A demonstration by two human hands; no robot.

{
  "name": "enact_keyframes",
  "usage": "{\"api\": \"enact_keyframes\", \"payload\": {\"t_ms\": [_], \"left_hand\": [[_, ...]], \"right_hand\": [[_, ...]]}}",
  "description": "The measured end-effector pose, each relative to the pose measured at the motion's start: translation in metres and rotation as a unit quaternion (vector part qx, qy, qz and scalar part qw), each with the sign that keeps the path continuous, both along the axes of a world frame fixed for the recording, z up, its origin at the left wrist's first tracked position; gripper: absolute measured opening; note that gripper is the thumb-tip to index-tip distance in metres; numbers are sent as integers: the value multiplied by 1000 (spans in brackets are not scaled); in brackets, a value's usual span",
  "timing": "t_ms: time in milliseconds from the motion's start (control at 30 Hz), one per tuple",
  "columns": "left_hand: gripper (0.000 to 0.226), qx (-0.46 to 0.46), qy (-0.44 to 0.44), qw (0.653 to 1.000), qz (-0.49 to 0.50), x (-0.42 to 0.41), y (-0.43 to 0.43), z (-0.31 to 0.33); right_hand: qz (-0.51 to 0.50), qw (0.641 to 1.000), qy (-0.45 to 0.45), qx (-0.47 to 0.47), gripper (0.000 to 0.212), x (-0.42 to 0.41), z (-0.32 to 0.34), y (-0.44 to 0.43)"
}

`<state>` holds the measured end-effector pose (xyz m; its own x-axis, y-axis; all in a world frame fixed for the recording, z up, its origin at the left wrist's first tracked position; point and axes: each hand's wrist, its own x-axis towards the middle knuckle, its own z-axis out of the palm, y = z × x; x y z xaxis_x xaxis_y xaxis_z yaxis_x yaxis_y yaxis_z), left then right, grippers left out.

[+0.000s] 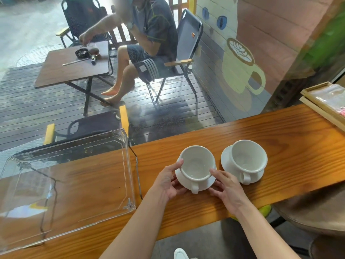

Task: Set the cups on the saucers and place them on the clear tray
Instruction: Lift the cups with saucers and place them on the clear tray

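Note:
Two white cups stand on white saucers on the wooden counter [280,137]. The left cup [197,163] sits on its saucer [205,184], handle toward me. My left hand [168,181] grips the saucer's left edge, thumb on the cup's rim. On the other side my right hand [226,187] holds the saucer's right edge, thumb against the cup. To the right, the second cup [248,157] rests untouched on its saucer [226,157]. The clear tray [128,184] lies to the left on the counter, with nothing in it.
Wooden boxes [324,101] with plastic bags sit at the counter's far right end. A round brown stool [317,212] stands on my side at the right. Beyond the counter a person sits in a folding chair [188,43] beside a small table [72,68].

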<state>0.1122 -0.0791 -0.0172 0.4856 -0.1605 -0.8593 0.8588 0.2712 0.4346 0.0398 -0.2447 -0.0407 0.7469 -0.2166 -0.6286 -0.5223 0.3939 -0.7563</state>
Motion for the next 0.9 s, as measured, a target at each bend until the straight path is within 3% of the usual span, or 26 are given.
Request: {"api": "enact_keyframes", "payload": {"t_ms": [233,400,600,900], "left_hand": [[54,-26,-30,999,-19,-9,4,26],[64,-55,-64,996,-12,-12,12,53],[67,-75,-99,992,12,-18,27,82],[65,-76,-156,983,56,-30,82,114]], "right_hand": [[-12,998,-53,-19,98,-5,22,0],[-16,994,-106,-8,74,0,46,1],[-2,990,-143,-5,63,5,75,12],[42,983,-178,1,69,12,113,60]]}}
